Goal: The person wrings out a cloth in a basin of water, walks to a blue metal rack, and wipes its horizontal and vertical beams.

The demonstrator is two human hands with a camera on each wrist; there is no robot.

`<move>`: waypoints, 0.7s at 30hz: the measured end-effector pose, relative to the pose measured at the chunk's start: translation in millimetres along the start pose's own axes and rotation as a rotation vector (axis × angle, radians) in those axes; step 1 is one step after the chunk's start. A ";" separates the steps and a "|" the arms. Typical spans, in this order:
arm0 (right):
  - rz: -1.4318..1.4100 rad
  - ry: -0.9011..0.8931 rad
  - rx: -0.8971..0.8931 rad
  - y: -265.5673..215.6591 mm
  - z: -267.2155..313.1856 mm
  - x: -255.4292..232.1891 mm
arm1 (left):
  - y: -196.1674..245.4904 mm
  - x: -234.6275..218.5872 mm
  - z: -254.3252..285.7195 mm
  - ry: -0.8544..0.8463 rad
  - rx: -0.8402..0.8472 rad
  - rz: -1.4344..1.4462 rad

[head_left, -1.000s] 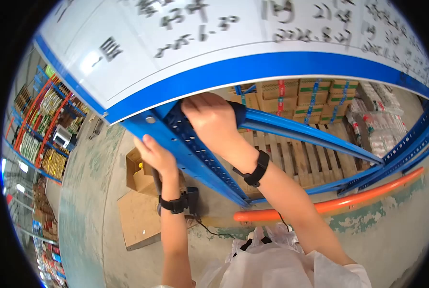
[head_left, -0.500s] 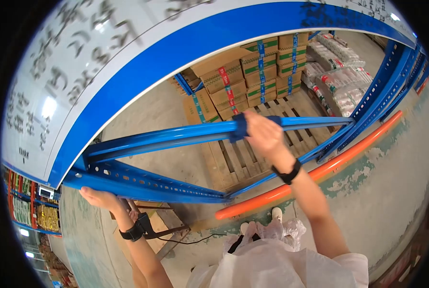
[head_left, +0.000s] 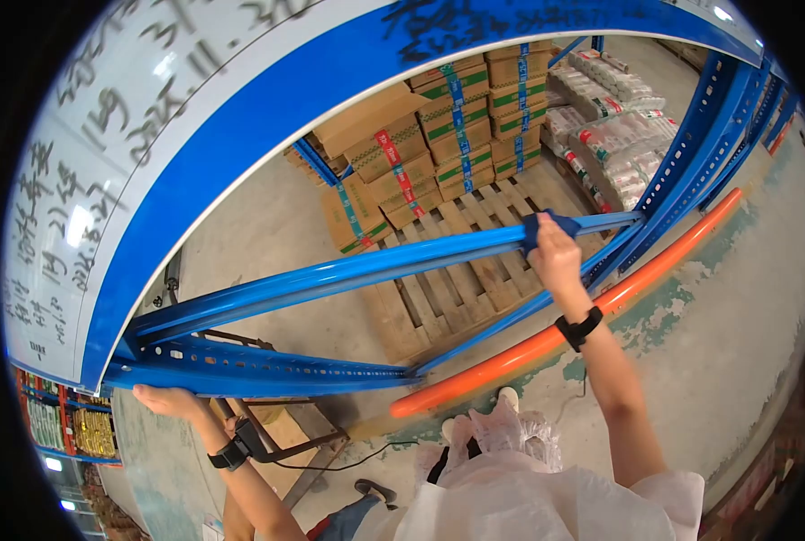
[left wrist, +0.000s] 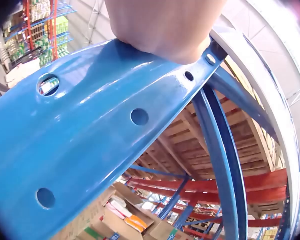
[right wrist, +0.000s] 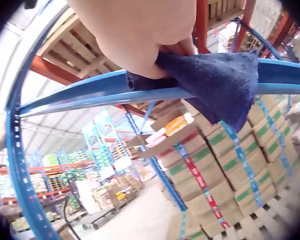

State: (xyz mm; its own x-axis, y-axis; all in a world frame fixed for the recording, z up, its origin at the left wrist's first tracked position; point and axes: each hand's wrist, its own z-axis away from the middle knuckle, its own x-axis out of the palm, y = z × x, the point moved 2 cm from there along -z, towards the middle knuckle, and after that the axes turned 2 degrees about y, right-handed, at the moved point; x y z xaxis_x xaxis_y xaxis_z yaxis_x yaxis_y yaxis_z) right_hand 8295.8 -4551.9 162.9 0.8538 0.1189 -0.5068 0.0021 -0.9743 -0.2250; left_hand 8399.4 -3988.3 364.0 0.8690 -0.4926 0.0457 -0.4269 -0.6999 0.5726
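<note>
My right hand [head_left: 558, 257] holds a dark blue cloth [right wrist: 220, 82] wrapped over a slanting blue brace bar [head_left: 357, 269] of a rack. It sits near the bar's far right end, and a loose corner of cloth hangs below the bar in the right wrist view. My left hand [head_left: 168, 402] rests against the outer face of the blue rack upright [left wrist: 90, 130], which has round holes. In the left wrist view the base of that hand lies on the metal, while its fingers are hidden.
A whiteboard [head_left: 105, 135] with blue trim and handwriting spans the rack's top. Beyond the brace are a wooden pallet [head_left: 411, 302], stacked cartons [head_left: 393, 162] and white packed bags [head_left: 628, 144]. An orange guard rail [head_left: 583, 316] runs along the floor. Another person's shoe [head_left: 375, 490] shows below.
The right hand has slid the cloth along the brace from the upright's end toward the far right end. The left hand stays at the upright, while the head view has shifted right.
</note>
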 end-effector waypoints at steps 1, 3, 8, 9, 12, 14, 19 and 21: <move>-0.022 0.003 -0.010 -14.1 -5.5 -1.2 | -1.7 0.1 -0.9 0.005 -0.002 -0.013; -0.134 0.080 -0.079 -45.2 -18.0 0.6 | -9.6 0.6 -3.7 0.002 0.006 0.036; -0.222 0.161 -0.171 -93.3 -35.2 5.5 | -19.9 -6.0 -8.1 0.021 0.035 -0.103; -0.216 0.174 -0.184 -92.0 -33.2 6.7 | -18.8 -5.0 -8.6 0.036 0.025 -0.111; -0.223 0.199 -0.228 -81.4 -33.5 4.1 | -23.0 -4.8 -9.9 0.018 0.056 -0.084; -0.210 0.182 -0.254 -71.1 -31.4 -2.0 | -21.5 -3.3 -8.9 0.016 0.029 -0.079; -0.130 0.056 -0.132 20.9 6.1 1.0 | -11.1 -4.3 -3.7 0.018 -0.074 -0.091; -0.120 -0.051 -0.049 73.0 24.7 -4.2 | -1.0 -1.8 0.5 0.017 -0.136 -0.082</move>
State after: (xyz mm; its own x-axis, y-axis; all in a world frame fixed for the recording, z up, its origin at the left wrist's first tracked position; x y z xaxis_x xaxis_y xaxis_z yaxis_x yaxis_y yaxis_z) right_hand 8279.5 -4618.8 128.1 0.8183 0.2439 -0.5204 0.1292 -0.9604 -0.2469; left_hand 8398.2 -3986.9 363.0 0.9041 -0.4272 0.0070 -0.3174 -0.6605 0.6805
